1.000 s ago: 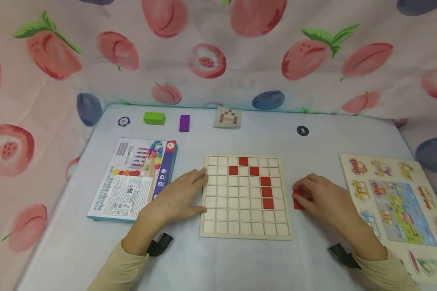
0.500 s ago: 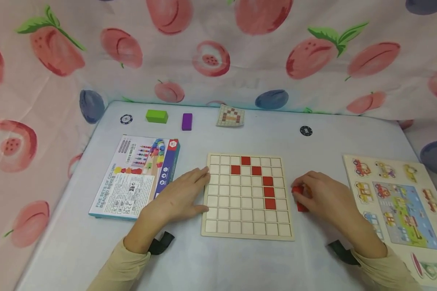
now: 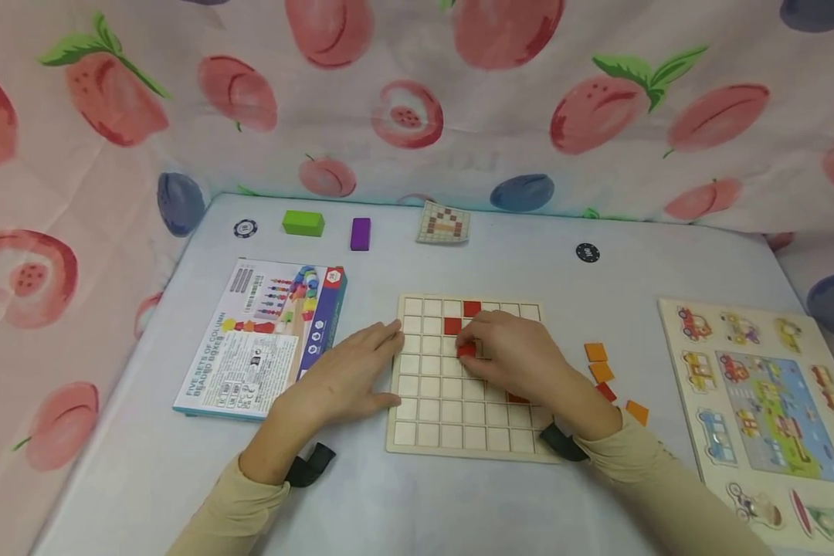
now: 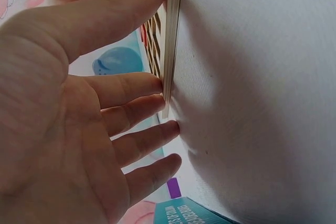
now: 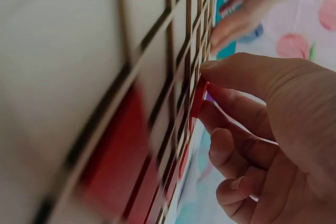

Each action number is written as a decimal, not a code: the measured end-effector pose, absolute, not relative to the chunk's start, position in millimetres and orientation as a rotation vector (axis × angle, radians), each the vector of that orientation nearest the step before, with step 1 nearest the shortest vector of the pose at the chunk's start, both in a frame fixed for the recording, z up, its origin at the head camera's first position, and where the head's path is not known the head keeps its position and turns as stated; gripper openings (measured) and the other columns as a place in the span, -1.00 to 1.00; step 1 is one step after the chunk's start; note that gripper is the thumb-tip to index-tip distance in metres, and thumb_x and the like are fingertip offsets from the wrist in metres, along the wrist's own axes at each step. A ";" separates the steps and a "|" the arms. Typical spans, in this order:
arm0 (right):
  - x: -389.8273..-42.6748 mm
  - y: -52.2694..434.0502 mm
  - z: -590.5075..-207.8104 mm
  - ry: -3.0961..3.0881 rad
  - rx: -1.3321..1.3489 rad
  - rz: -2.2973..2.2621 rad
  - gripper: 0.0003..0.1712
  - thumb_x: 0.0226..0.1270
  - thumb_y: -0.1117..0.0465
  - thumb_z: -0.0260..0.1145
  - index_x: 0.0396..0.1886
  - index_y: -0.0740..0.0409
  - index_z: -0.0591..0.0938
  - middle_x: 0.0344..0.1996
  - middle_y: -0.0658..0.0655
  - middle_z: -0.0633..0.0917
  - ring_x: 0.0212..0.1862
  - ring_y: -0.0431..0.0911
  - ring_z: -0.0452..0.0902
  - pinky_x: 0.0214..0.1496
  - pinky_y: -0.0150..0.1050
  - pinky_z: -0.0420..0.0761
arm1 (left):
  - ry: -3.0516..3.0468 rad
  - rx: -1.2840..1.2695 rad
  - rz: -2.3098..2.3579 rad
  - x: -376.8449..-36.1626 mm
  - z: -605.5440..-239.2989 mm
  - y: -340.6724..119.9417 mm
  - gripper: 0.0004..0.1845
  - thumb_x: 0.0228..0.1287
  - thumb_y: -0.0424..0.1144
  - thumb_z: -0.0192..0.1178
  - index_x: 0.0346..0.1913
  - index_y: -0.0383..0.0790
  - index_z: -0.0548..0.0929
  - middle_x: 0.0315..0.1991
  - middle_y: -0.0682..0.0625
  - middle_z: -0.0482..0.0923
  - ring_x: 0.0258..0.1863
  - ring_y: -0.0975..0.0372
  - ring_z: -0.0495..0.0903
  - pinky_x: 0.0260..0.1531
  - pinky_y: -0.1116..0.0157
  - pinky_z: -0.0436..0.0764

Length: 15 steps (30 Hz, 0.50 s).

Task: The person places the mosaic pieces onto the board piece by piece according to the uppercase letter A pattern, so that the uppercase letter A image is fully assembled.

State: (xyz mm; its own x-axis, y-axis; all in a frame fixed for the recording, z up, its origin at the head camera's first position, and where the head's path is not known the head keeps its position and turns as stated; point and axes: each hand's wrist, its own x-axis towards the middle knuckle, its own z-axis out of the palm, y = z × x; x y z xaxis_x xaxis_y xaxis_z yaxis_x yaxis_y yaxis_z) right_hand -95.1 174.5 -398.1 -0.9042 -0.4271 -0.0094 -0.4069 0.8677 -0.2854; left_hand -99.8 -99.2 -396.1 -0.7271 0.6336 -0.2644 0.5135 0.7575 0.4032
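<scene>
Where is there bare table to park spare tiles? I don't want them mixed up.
Bare cloth lies between the grid board and the near edge, and between the board and the purple block. Right of the board is crowded: loose tiles, then the vehicle puzzle.

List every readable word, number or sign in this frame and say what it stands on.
"FIVE SETS OF COLUMN BEADED BOXES": on the toy box, left of the grid board.
Fine print and round badge on that box: too small to read.
White marks on the two dark round chips: blurred, unreadable.

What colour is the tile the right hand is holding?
Red tile, pinched by the right hand; clearest in the head view.
</scene>
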 end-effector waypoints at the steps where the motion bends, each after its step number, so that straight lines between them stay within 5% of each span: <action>1: -98.2 168.0 -398.5 2.957 -0.695 -0.422 -0.85 0.28 0.09 0.57 -0.17 -0.09 0.83 -0.15 -0.03 0.82 -0.13 -0.12 0.74 -0.26 -0.21 0.75 | 2.567 0.873 0.428 -99.8 -396.2 -99.3 -0.06 0.32 0.02 0.48 0.62 -0.32 0.32 0.73 -0.16 0.13 0.71 -0.11 0.16 0.73 -0.06 0.23; 15: -115.3 132.3 -402.8 2.974 -0.783 -0.352 -0.95 0.32 0.03 0.58 -0.28 -0.17 0.87 -0.24 -0.18 0.81 -0.10 -0.18 0.75 -0.33 -0.23 0.74 | 2.558 0.880 0.411 -100.8 -395.1 -100.3 -0.05 0.34 0.04 0.47 0.63 -0.31 0.31 0.74 -0.16 0.10 0.72 -0.11 0.15 0.74 -0.05 0.20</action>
State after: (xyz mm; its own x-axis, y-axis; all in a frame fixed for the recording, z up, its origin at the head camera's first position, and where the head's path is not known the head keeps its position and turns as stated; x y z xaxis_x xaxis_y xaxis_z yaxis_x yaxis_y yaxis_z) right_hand -115.3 132.3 -402.8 -0.8710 -0.4911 0.0130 -0.4806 0.8462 -0.2302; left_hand -100.8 -100.3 -395.1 -0.7203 0.6365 -0.2758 0.5180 0.7580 0.3964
